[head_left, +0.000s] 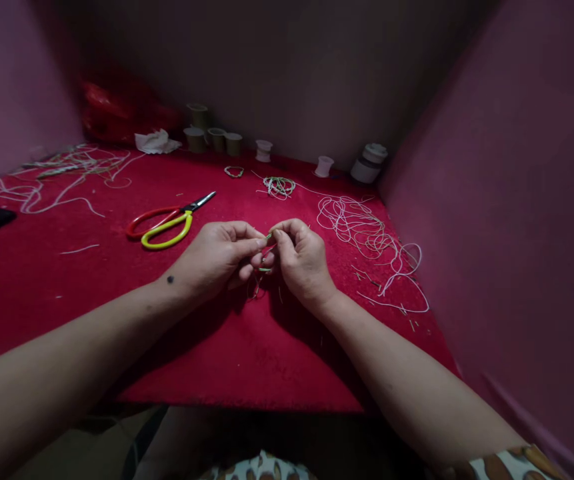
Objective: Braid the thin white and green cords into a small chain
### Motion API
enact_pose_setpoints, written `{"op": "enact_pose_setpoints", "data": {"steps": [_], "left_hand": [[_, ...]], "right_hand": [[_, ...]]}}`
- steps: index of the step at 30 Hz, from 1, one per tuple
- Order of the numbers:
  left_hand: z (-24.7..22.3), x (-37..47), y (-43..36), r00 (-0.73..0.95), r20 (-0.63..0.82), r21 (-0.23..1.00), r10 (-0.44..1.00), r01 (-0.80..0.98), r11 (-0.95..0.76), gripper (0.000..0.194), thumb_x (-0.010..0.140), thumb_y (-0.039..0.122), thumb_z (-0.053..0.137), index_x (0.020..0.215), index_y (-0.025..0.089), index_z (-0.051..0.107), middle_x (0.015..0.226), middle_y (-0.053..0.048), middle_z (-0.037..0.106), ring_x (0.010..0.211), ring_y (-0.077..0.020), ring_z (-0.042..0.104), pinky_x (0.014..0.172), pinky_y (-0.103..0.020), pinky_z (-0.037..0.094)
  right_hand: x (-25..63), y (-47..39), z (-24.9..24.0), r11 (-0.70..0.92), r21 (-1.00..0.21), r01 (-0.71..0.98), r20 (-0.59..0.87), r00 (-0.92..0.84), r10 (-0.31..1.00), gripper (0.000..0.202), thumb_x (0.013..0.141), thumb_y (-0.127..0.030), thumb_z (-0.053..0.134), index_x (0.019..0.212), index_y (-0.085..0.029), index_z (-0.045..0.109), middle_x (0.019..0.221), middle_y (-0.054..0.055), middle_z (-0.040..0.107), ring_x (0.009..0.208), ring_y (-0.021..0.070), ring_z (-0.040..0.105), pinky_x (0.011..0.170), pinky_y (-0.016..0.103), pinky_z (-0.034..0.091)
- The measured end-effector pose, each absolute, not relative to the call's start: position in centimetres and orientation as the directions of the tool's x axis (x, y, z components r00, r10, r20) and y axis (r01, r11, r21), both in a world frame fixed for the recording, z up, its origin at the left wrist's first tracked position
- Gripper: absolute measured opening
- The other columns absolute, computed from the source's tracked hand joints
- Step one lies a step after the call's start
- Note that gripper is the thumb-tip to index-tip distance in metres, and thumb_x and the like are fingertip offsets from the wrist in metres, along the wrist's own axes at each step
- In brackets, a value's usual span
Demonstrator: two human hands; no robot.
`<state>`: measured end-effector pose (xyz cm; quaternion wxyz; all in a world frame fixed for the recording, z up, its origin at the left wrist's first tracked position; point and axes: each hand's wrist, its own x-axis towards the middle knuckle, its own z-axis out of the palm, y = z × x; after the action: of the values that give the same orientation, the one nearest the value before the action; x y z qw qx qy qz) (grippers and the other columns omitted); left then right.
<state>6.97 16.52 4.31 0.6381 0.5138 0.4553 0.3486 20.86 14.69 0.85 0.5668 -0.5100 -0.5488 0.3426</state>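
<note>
While the fingers (pixel 247 231) of the left hand (pixel 224 253) and right hand (pixel 303 261) pinch green cord (pixel 269 236) to the right of the scissors (pixel 183 217), such thin stuff could, I reckon, slip loose if either grip slackened

Table with red covering (pixel 247 373) — scissors (pixel 188 220) with one red and one yellow handle, spools (pixel 233 143) along the back, lidded jar (pixel 367 168), crumpled white tissue (pixel 155 142), tangled thread (pixel 351 219) at right, green-and-white cord bundle (pixel 279 185).

Head-worn view, facing forward and down, near the red tabletop (pixel 267 367)
</note>
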Motion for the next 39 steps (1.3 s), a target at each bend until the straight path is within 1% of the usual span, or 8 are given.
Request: {"op": "enact_pose_setpoints", "data": {"steps": [5, 8, 16, 22, 26, 30, 37, 39], "left_hand": [[4.2, 6.8, 16.8, 0.311, -0.210, 0.976, 0.927, 0.010, 0.218, 0.010, 0.078, 0.016, 0.068, 0.071, 0.015, 0.061, 0.052, 0.001, 0.060, 0.034, -0.0057, 0.045, 0.032, -0.014, 0.031], [4.0, 6.7, 16.8, 0.329, -0.168, 0.985, 0.929, 0.024, 0.169, 0.013, 0.078, 0.019, 0.069, 0.069, 0.015, 0.060, 0.050, 0.002, 0.058, 0.033, -0.0053, 0.042, 0.031, -0.015, 0.030], [3.9, 6.4, 16.6, 0.330, -0.114, 0.992, 0.937, 0.094, 0.088, 0.009, 0.080, 0.020, 0.066, 0.073, 0.016, 0.062, 0.043, 0.004, 0.055, 0.031, -0.0074, 0.046, 0.031, -0.015, 0.032], [4.2, 6.6, 16.3, 0.332, -0.127, 0.980, 0.935, 0.186, 0.067, 0.011, 0.084, 0.020, 0.061, 0.073, 0.017, 0.060, 0.041, 0.004, 0.054, 0.029, -0.0114, 0.050, 0.030, -0.018, 0.034], [4.5, 7.0, 16.2, 0.309, -0.142, 0.988, 0.940, 0.105, 0.115, 0.011, 0.078, 0.016, 0.063, 0.068, 0.016, 0.059, 0.042, 0.005, 0.052, 0.031, -0.0070, 0.046, 0.033, -0.015, 0.034], [4.4, 7.1, 16.3, 0.361, -0.178, 0.976, 0.915, -0.057, 0.212, 0.010, 0.069, 0.015, 0.067, 0.067, 0.016, 0.058, 0.049, 0.001, 0.058, 0.043, -0.0099, 0.056, 0.042, -0.017, 0.043], [3.9, 6.2, 17.1, 0.506, -0.144, 0.969, 0.850, -0.102, 0.224, 0.011, 0.068, 0.018, 0.071, 0.070, 0.015, 0.061, 0.052, -0.001, 0.059, 0.045, -0.0110, 0.056, 0.037, -0.014, 0.032], [3.8, 6.1, 17.3, 0.536, -0.126, 0.965, 0.835, -0.128, 0.228, 0.012, 0.069, 0.018, 0.072, 0.071, 0.016, 0.060, 0.053, -0.002, 0.060, 0.049, -0.0125, 0.059, 0.039, -0.015, 0.035]], "right_hand": [[21.2, 15.1, 0.3, 0.164, -0.976, -0.146, 0.155, 0.072, 0.985, 0.007, 0.091, -0.025, 0.056, 0.089, -0.019, 0.059, 0.076, -0.002, 0.067, 0.050, 0.0081, 0.062, 0.047, 0.021, 0.055], [21.1, 14.9, 0.6, 0.116, -0.963, -0.242, 0.107, 0.049, 0.993, 0.007, 0.085, -0.023, 0.061, 0.090, -0.018, 0.063, 0.076, -0.003, 0.068, 0.052, 0.0089, 0.064, 0.048, 0.022, 0.056], [20.7, 14.4, 1.0, 0.146, -0.984, -0.104, 0.137, 0.090, 0.987, 0.011, 0.077, -0.024, 0.072, 0.084, -0.019, 0.065, 0.064, -0.003, 0.067, 0.053, 0.0108, 0.063, 0.052, 0.023, 0.055], [20.9, 14.6, 0.4, 0.236, -0.970, 0.055, 0.240, 0.093, 0.966, 0.005, 0.085, -0.024, 0.064, 0.082, -0.019, 0.062, 0.063, -0.004, 0.065, 0.054, 0.0106, 0.065, 0.050, 0.021, 0.053], [21.0, 14.6, 0.1, 0.275, -0.952, 0.136, 0.287, 0.075, 0.955, 0.006, 0.089, -0.023, 0.059, 0.084, -0.020, 0.058, 0.061, -0.004, 0.063, 0.051, 0.0106, 0.065, 0.050, 0.021, 0.054], [20.8, 14.6, 0.0, 0.229, -0.971, 0.062, 0.231, 0.027, 0.972, 0.005, 0.091, -0.023, 0.054, 0.087, -0.021, 0.053, 0.057, -0.005, 0.062, 0.048, 0.0121, 0.065, 0.047, 0.022, 0.054], [21.1, 14.8, 0.1, 0.205, -0.978, -0.037, 0.204, 0.028, 0.979, 0.014, 0.091, -0.031, 0.063, 0.085, -0.020, 0.056, 0.066, -0.002, 0.067, 0.058, 0.0130, 0.069, 0.057, 0.026, 0.059], [21.2, 14.8, 0.3, 0.161, -0.981, -0.107, 0.161, 0.001, 0.987, 0.016, 0.089, -0.032, 0.065, 0.085, -0.020, 0.056, 0.064, -0.003, 0.066, 0.055, 0.0126, 0.068, 0.057, 0.026, 0.060]]}}
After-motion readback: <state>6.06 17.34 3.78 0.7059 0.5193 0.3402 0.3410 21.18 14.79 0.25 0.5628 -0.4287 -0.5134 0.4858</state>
